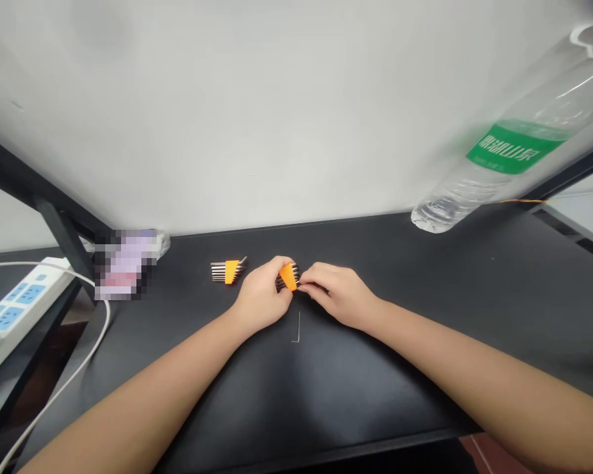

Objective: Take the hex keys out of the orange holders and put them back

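Observation:
My left hand (263,293) is closed around an orange holder (289,276) with several hex keys in it. At the holder's right side, my right hand (340,293) pinches the end of a hex key with thumb and forefinger; the fingers hide most of that key. On the black table in front of the hands lies a single thin L-shaped hex key (299,327). A second orange hex key set (231,271), filled with several keys, rests on the table just left of my left hand.
A large clear plastic bottle (514,148) with a green label stands at the back right against the wall. At the left are a white power strip (17,306), a white cable (106,322) and a blurred purple packet (128,263). The black table (296,395) has a front edge below.

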`<state>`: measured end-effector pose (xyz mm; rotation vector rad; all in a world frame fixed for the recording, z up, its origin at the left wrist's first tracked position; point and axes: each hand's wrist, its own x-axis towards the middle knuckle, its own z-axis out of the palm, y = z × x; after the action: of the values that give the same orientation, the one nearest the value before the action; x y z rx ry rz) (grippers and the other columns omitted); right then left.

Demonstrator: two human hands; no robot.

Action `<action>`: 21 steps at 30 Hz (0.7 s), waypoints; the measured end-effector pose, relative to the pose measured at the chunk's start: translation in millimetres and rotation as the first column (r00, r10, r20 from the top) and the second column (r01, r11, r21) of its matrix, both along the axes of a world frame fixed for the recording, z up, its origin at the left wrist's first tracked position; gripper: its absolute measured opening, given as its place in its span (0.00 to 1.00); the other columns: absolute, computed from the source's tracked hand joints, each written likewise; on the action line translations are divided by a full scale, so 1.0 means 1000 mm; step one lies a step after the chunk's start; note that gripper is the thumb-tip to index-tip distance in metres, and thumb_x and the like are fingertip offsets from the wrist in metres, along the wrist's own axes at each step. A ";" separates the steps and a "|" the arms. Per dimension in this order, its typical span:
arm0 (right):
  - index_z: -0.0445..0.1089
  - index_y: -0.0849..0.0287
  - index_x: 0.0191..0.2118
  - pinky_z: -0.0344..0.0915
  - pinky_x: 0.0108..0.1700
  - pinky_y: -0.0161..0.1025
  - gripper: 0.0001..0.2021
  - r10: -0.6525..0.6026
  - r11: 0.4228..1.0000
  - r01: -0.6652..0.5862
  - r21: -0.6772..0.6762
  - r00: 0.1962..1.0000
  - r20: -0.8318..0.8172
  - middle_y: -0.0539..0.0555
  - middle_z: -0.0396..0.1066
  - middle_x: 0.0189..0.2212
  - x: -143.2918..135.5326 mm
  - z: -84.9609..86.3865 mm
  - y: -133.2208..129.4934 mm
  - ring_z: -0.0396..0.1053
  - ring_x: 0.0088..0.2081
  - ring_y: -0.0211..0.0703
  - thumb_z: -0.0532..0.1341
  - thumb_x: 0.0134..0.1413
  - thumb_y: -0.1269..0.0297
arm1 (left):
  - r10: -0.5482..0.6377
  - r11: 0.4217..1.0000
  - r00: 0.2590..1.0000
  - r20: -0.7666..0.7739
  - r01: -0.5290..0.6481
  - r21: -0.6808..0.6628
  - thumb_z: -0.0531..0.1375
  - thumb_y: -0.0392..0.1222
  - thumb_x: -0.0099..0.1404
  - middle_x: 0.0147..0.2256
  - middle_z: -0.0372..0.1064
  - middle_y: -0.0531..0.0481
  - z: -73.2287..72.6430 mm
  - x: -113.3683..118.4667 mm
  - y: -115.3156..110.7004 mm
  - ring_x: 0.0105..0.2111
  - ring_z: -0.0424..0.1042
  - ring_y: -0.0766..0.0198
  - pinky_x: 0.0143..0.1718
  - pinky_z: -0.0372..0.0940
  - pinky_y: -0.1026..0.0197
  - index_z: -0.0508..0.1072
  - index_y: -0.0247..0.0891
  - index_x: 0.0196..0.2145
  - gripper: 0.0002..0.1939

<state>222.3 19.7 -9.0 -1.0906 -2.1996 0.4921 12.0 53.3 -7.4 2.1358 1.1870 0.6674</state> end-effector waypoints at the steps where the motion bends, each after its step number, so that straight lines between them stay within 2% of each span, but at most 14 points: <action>1: 0.72 0.54 0.47 0.69 0.45 0.40 0.09 0.039 0.999 -0.039 0.004 0.999 -0.004 0.54 0.76 0.42 0.000 0.000 -0.001 0.73 0.41 0.43 0.55 0.70 0.67 | 0.008 1.000 1.000 -0.001 -0.008 -0.004 0.58 0.29 0.57 0.40 0.75 0.51 0.000 0.000 0.000 0.38 0.74 0.59 0.41 0.69 0.58 0.70 0.43 0.50 0.23; 3: 0.71 0.53 0.51 0.69 0.49 0.41 0.12 0.109 0.994 -0.109 0.009 0.994 0.008 0.55 0.75 0.46 -0.001 0.001 -0.003 0.73 0.45 0.44 0.53 0.70 0.68 | 0.019 0.999 1.000 0.017 -0.019 -0.029 0.58 0.30 0.58 0.40 0.75 0.51 0.000 0.000 0.001 0.38 0.74 0.59 0.42 0.69 0.58 0.70 0.43 0.50 0.22; 6: 0.69 0.55 0.55 0.69 0.47 0.43 0.14 0.149 0.988 -0.153 0.023 0.980 0.130 0.58 0.74 0.46 -0.001 0.007 -0.009 0.71 0.44 0.45 0.54 0.68 0.70 | 0.031 0.996 0.997 0.073 -0.025 -0.087 0.58 0.30 0.58 0.40 0.74 0.51 -0.001 -0.002 0.001 0.38 0.74 0.61 0.43 0.70 0.58 0.70 0.43 0.50 0.21; 8: 0.71 0.56 0.53 0.67 0.45 0.44 0.14 0.208 0.973 -0.227 0.045 0.944 0.256 0.59 0.73 0.46 -0.001 0.014 -0.015 0.70 0.43 0.46 0.56 0.65 0.71 | 0.030 0.993 0.994 0.105 -0.017 -0.118 0.58 0.29 0.59 0.40 0.74 0.52 -0.001 -0.003 0.001 0.38 0.74 0.61 0.43 0.70 0.59 0.70 0.42 0.51 0.22; 12: 0.73 0.56 0.45 0.63 0.46 0.45 0.09 0.383 0.903 -0.429 0.008 0.815 0.436 0.57 0.71 0.48 -0.002 0.026 -0.030 0.66 0.44 0.46 0.59 0.62 0.72 | 0.016 0.992 0.991 0.136 0.001 -0.127 0.56 0.27 0.58 0.41 0.74 0.52 -0.001 -0.005 0.000 0.38 0.74 0.63 0.43 0.70 0.60 0.69 0.43 0.51 0.24; 16: 0.71 0.59 0.35 0.60 0.43 0.45 0.05 0.331 0.919 -0.394 0.007 0.780 0.531 0.56 0.70 0.36 -0.004 0.028 -0.041 0.64 0.39 0.46 0.59 0.63 0.70 | 0.021 0.993 0.993 0.115 -0.008 -0.115 0.56 0.27 0.58 0.40 0.73 0.52 0.000 -0.004 0.000 0.38 0.73 0.62 0.43 0.70 0.59 0.69 0.43 0.51 0.24; 21: 0.68 0.59 0.32 0.60 0.38 0.42 0.05 0.267 0.958 -0.282 -0.047 0.823 0.501 0.53 0.67 0.30 -0.002 0.020 -0.044 0.62 0.33 0.43 0.59 0.59 0.70 | 0.037 0.990 0.989 0.144 -0.017 -0.143 0.57 0.29 0.60 0.40 0.73 0.52 -0.001 -0.005 0.000 0.37 0.73 0.63 0.42 0.70 0.60 0.69 0.42 0.51 0.22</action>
<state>220.3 -23.8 10.6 -0.9640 -2.8435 0.3131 6.8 53.6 -8.6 1.9223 1.1501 0.7176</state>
